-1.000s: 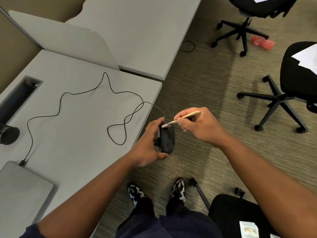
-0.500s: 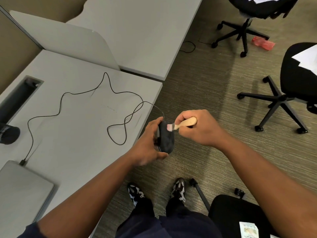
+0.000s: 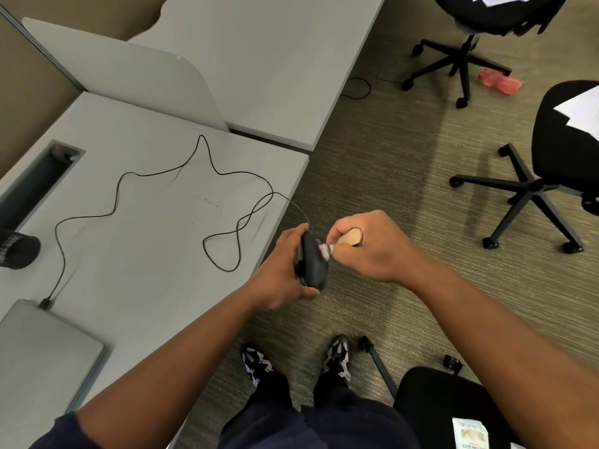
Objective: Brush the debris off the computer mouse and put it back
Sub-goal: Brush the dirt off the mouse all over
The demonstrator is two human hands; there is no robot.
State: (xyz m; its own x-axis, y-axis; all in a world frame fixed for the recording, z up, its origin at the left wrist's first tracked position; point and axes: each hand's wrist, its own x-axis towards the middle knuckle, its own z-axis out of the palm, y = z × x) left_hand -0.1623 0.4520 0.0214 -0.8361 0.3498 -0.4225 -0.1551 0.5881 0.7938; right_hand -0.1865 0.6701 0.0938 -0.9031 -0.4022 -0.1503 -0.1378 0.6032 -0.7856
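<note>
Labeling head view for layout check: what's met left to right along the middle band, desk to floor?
Black cylinder → cable → left hand → computer mouse → brush in right hand → chair base.

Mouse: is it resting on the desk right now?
No: the left hand holds the mouse beyond the desk edge, over the carpet, while the right hand brushes it.
</note>
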